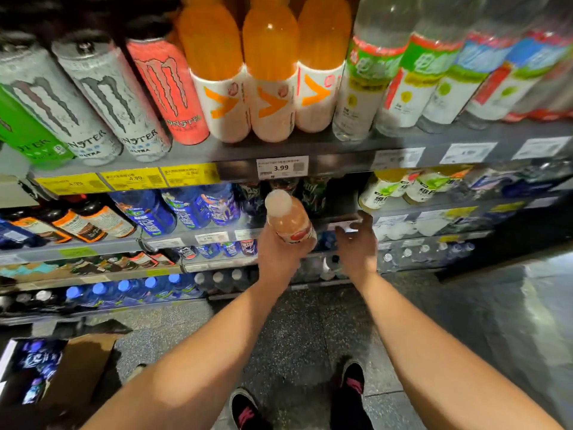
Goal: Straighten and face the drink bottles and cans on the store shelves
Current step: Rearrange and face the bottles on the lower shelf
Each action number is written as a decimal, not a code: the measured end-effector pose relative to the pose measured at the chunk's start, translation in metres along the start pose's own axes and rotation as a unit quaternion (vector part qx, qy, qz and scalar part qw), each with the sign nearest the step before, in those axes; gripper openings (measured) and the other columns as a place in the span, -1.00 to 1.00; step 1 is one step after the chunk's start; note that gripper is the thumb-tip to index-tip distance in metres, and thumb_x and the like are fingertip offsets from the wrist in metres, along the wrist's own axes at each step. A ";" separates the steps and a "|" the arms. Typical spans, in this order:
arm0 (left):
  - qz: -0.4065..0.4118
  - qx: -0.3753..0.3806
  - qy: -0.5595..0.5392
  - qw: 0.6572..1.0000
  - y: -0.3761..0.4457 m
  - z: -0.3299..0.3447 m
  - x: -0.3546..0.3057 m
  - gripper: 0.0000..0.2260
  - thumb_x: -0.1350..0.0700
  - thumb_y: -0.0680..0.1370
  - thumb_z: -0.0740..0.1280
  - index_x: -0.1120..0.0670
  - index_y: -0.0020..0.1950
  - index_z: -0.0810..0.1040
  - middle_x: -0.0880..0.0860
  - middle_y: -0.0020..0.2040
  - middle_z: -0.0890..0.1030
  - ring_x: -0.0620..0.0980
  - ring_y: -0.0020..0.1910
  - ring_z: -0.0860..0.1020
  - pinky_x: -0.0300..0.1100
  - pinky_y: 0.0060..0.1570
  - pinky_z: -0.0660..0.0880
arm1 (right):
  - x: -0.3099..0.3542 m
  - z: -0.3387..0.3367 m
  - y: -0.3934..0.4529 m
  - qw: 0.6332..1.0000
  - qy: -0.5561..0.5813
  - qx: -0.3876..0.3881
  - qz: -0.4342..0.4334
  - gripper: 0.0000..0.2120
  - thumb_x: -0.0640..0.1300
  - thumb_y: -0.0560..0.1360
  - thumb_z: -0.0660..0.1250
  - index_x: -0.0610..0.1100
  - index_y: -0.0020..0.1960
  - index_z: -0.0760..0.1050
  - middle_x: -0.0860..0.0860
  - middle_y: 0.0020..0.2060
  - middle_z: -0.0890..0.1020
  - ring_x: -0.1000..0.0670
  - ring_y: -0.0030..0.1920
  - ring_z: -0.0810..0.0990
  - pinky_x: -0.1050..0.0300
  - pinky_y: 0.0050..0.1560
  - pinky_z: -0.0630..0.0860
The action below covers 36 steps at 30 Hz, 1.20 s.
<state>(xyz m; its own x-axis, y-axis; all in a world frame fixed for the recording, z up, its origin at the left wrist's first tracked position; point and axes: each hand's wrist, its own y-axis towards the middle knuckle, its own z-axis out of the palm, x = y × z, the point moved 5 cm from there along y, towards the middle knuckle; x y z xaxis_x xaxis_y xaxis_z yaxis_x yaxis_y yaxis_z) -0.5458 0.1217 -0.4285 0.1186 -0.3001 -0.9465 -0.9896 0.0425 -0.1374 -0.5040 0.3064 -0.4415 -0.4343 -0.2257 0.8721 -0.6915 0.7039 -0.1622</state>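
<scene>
My left hand [277, 256] grips a peach-coloured drink bottle [288, 217] with a pale cap, held upright in front of the second shelf. My right hand [356, 243] hovers just right of it, fingers relaxed and spread, holding nothing, close to the shelf edge [344, 220]. On the top shelf stand three orange bottles [271, 72] with white labels, Monster cans [105, 97] to their left and clear green-labelled bottles [369, 85] to their right.
Blue bottles [186, 209] and dark bottles [80, 225] fill the second shelf on the left. Lower shelves hold several small bottles. An open cardboard box [77, 367] of drinks sits on the floor at lower left. My shoes [350, 389] stand on the speckled floor.
</scene>
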 end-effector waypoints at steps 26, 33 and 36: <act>0.022 -0.093 0.028 0.995 0.066 0.188 -0.032 -0.44 0.23 0.25 0.61 -0.01 0.16 0.47 -0.27 -0.06 0.58 -0.55 -0.09 0.51 -0.62 -0.09 0.37 | -0.061 -0.069 0.137 0.993 0.063 0.028 -0.095 -0.56 -0.14 0.46 0.38 -0.22 0.30 0.43 -0.16 0.19 0.54 -0.15 0.13 0.58 -0.18 0.11 0.56; -0.007 -0.073 0.058 0.996 0.076 0.184 -0.019 -0.45 0.16 0.25 0.60 -0.04 0.11 0.40 -0.24 -0.11 0.55 -0.56 -0.16 0.49 -0.62 -0.24 0.35 | -0.043 -0.061 0.134 0.989 -0.008 0.007 -0.150 -0.24 -0.09 0.43 0.52 -0.35 0.48 0.28 -0.27 0.38 0.45 -0.25 0.38 0.46 -0.15 0.35 0.45; -0.010 -0.048 0.071 0.996 0.081 0.183 -0.016 -0.47 0.12 0.25 0.61 -0.03 0.09 0.42 -0.22 -0.09 0.57 -0.52 -0.16 0.50 -0.59 -0.24 0.37 | -0.038 -0.053 0.137 0.994 0.034 -0.002 -0.108 -0.16 -0.10 0.38 0.56 -0.32 0.51 0.23 -0.23 0.43 0.41 -0.20 0.43 0.40 -0.02 0.45 0.34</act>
<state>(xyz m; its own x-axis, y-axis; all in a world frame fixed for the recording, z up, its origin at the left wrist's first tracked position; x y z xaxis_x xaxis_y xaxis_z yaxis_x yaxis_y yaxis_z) -0.6131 0.3043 -0.4784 0.1326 -0.4327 -0.8917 -0.9912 -0.0537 -0.1213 -0.5515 0.4474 -0.4724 -0.2356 -0.3254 0.9158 -0.7617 0.6470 0.0339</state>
